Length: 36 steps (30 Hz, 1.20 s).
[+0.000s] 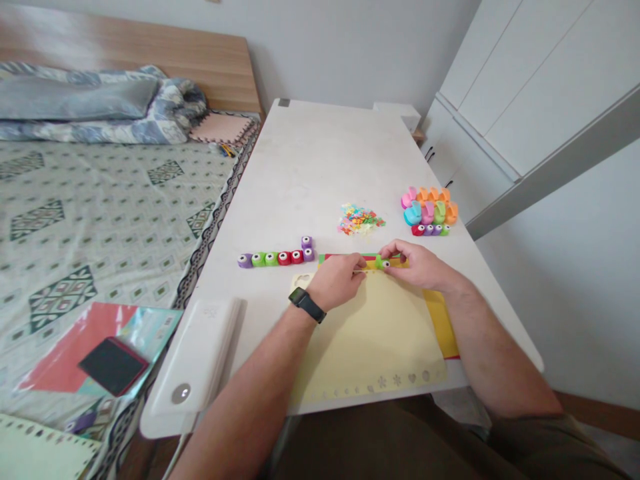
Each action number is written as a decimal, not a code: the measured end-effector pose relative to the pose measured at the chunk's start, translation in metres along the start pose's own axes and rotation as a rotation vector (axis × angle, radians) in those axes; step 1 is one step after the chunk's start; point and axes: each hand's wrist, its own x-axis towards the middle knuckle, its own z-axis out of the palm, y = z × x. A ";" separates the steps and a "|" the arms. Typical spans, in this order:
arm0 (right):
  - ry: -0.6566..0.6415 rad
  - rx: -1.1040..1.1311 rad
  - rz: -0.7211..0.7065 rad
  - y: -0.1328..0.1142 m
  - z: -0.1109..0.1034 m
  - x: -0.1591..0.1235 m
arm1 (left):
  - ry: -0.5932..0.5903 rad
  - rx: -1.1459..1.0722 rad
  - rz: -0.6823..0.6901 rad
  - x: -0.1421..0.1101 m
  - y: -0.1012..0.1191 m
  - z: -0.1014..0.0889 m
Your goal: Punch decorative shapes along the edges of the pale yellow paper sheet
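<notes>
I see the right hand (pixel 423 267) gripping a small green punch (pixel 383 263) between thumb and fingers, right at the far edge of a pale yellow sheet (pixel 375 327). The left hand (pixel 339 279) is just beside it, its fingertips pinched on that same edge; from my view I can't tell whether they also touch the punch. A dark watch (pixel 307 304) sits on the left wrist.

The sheet lies flat on the white surface (pixel 320 160), and I can make out flower, heart and round holes along its near edge, plus a cutout at its far left corner. A deeper yellow sheet (pixel 443 327) shows from under it on the right.

Left of the hands I have a row of small punches (pixel 271 259) in purple, green and red, with one more purple punch (pixel 307 241) just beyond its right end. Past the hands lies a loose heap of colourful paper cutouts (pixel 361 220). To the right of that stand larger punches (pixel 430 207), with four small ones in front. A white device (pixel 200 360) rests at the near left corner, and beyond that side is a bed (pixel 125 200).
</notes>
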 end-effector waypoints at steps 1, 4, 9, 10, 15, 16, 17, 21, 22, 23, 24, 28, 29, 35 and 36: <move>-0.007 0.004 0.000 0.000 0.000 0.000 | -0.003 0.003 -0.003 0.000 0.000 0.000; -0.021 0.017 0.004 -0.001 0.001 0.000 | 0.000 0.006 0.003 0.000 0.000 0.000; -0.010 0.005 0.005 0.000 0.002 -0.001 | 0.025 0.017 0.040 0.000 -0.003 0.003; -0.005 0.006 0.002 -0.001 0.001 -0.001 | 0.026 0.017 0.042 0.000 -0.003 0.003; -0.013 0.006 0.005 -0.003 0.000 -0.003 | 0.028 0.023 0.042 0.000 -0.004 0.004; -0.014 -0.001 0.011 -0.003 0.000 -0.003 | 0.028 0.025 0.039 0.000 -0.004 0.004; -0.011 -0.008 0.016 -0.003 0.000 -0.003 | 0.028 0.026 0.036 0.000 -0.004 0.004; 0.012 -0.020 0.016 -0.002 0.001 -0.003 | 0.025 0.014 0.031 0.001 -0.004 0.004; 0.013 -0.018 0.014 -0.001 0.002 -0.003 | 0.026 0.011 0.033 0.001 -0.004 0.004; 0.013 -0.016 0.011 0.000 0.002 -0.003 | 0.028 0.010 0.034 0.001 -0.004 0.004; 0.014 -0.016 0.009 0.002 0.003 -0.003 | 0.031 0.008 0.035 0.001 -0.004 0.005; 0.028 -0.022 0.001 0.005 0.004 -0.002 | 0.036 0.000 0.041 0.001 -0.005 0.006; 0.024 -0.022 0.002 0.006 0.004 -0.002 | 0.040 -0.002 0.044 0.001 -0.005 0.006; -0.018 -0.030 0.008 0.002 0.002 -0.003 | 0.046 -0.005 0.036 0.002 -0.006 0.005; -0.025 -0.035 0.011 0.002 0.002 -0.004 | 0.047 -0.007 0.031 0.002 -0.006 0.005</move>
